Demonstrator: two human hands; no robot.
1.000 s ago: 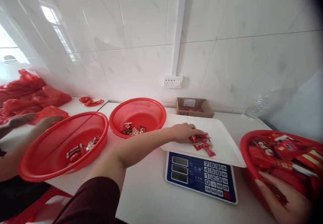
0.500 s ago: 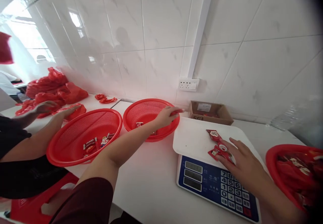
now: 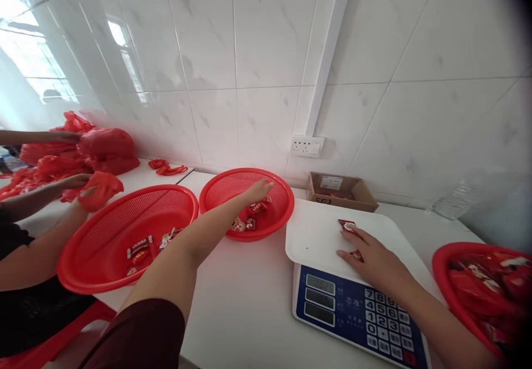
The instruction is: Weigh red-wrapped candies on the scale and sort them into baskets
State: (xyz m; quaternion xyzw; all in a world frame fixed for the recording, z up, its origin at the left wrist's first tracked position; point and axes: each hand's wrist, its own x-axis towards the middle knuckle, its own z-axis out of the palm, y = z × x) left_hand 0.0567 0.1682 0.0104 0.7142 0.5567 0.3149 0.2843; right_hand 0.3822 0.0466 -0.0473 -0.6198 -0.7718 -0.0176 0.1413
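Note:
My left hand is over the middle red mesh basket, fingers stretched out and apart, with nothing visible in it. Below it, several small wrapped candies lie in the basket. On the white scale tray, my right hand curls its fingers around red candy packets. Parts of these packets show between thumb and fingers; the palm hides the rest. The blue front of the digital scale has number keys and three display windows.
A larger red basket with a few candies stands at left. Beyond it, another person's hands handle a red plastic bag beside piled red bags. A cardboard box and a clear bottle sit near the wall. A full red basket is at right.
My left hand has moved left, deeper over the middle basket, where more candies now show. My right hand has closed over the packets on the tray. The other person's red bag has been lifted.

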